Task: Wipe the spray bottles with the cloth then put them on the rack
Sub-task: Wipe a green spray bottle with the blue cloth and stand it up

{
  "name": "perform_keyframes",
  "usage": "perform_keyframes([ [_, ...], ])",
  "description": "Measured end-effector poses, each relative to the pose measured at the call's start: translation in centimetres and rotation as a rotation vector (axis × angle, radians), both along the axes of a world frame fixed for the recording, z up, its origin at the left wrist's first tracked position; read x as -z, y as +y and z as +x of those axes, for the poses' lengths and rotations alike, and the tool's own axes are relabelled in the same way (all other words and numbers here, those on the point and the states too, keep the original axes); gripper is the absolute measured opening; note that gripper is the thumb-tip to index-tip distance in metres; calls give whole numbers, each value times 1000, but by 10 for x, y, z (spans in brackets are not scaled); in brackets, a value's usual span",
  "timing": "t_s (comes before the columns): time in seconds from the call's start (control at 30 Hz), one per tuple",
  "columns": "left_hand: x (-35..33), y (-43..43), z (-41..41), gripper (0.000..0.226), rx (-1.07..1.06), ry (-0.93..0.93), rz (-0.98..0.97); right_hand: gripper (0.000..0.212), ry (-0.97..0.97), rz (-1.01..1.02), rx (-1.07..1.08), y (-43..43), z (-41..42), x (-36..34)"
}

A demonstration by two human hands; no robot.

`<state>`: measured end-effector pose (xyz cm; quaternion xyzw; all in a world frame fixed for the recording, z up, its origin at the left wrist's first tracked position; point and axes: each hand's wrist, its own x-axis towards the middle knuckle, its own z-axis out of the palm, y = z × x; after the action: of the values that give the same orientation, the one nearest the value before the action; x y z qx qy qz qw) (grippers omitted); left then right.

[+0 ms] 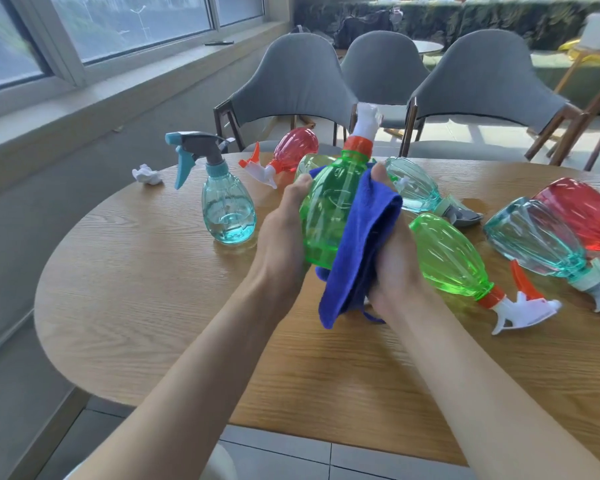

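left hand grips the green spray bottle upright over the bench middle so it stays put while right hand clamps the blue cloth against its right side, wiping.

No word, label, brand or number can be read from here: not on the green see-through plastic spray bottle, the blue microfibre cloth, or the oval wooden table. Raised moulding on the upright pale-blue see-through plastic spray bottle is too faint to tell as lettering.
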<state>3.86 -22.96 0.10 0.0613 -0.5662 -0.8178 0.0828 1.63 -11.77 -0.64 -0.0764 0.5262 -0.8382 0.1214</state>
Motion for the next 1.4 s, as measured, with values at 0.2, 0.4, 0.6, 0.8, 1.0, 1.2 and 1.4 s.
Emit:
perform_keyframes([
  [0.2,-6,-2,4,42,-125,-85,195,37,194,210,97,-13,10,4],
  [0.4,2,1,3,62,-122,36,-222,36,52,8,77,-3,4,-8],
  [0.6,4,2,2,71,-216,3,-284,36,91,98,143,-7,6,-5],
  [0.8,9,-4,-3,92,-334,64,-308,38,244,294,108,-11,8,2],
  [1.0,3,1,-1,45,-127,-12,-160,26,173,66,7,8,4,-11],
  [1.2,-2,-2,0,40,-58,-169,170,57,249,251,49,-3,3,3],
  [1.4,8,1,-6,55,-330,4,-326,21,27,61,91,-4,5,3],
])
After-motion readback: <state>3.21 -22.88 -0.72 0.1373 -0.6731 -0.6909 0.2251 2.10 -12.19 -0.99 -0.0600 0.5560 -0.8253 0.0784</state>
